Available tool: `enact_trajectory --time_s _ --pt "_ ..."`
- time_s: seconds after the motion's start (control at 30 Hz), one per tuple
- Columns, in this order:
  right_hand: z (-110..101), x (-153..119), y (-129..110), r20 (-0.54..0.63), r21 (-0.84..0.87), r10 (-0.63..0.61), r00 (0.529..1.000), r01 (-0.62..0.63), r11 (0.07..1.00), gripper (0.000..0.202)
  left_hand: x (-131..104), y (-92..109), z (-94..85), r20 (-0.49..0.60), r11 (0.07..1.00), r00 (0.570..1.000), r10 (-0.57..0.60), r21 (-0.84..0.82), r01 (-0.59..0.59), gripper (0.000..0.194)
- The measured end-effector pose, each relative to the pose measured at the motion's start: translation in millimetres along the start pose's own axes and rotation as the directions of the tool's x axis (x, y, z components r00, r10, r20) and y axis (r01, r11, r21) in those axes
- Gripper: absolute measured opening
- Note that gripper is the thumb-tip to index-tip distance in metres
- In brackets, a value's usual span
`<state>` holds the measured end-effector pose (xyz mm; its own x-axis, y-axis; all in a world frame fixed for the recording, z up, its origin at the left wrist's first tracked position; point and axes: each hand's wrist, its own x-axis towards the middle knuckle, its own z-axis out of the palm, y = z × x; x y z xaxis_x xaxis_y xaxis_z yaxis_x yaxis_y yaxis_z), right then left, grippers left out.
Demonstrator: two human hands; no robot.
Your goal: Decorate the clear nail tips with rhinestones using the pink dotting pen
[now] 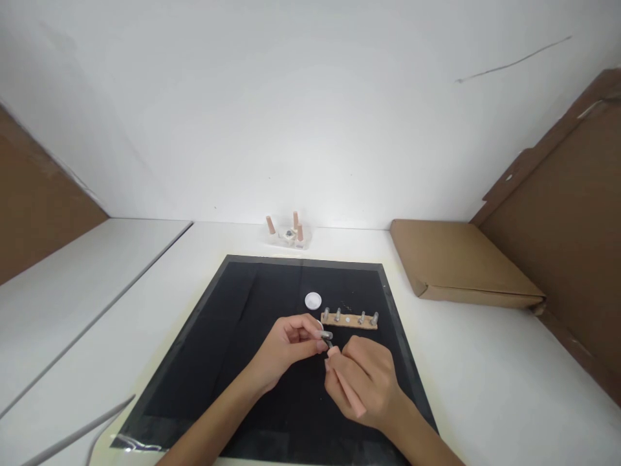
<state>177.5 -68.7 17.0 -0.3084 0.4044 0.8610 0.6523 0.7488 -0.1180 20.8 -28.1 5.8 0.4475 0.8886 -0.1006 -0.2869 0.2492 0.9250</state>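
Note:
Between the thumb and fingers of my left hand [286, 346], a small glossy grey false nail [326, 335] is pinched. My right hand [363, 382] grips a nail polish brush [347, 388] by its long pink cap, and the dark brush end touches or nearly touches the nail. Just beyond my hands lies a cardboard strip [348, 321] with several grey false nails standing on it and a white dot in the gap between them. A small round white dish [313, 300] sits left of the strip. Another white rim [319, 324] shows partly behind my left fingers.
A black mat [233, 323] covers the middle of the white table [485, 362]. At the back, a clear tray [305, 244] holds several pink-capped bottles [299, 233]. A flat cardboard box [460, 259] lies at the right, and brown panels [567, 213] stand at both sides.

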Motion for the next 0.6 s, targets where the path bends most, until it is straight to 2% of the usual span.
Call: enact_trajectory --time_s 0.3,0.6 --pt "-0.2 -7.0 1.2 -0.09 0.029 0.018 0.996 -0.015 0.999 0.014 0.9 0.9 -1.3 -0.01 1.0 1.0 0.021 0.001 -0.021 0.012" --pt "-1.8 2.2 0.1 0.015 0.032 -0.041 0.999 0.04 0.999 0.011 1.1 -0.7 -2.2 0.0 0.999 1.0 0.026 0.03 -0.026 0.013"
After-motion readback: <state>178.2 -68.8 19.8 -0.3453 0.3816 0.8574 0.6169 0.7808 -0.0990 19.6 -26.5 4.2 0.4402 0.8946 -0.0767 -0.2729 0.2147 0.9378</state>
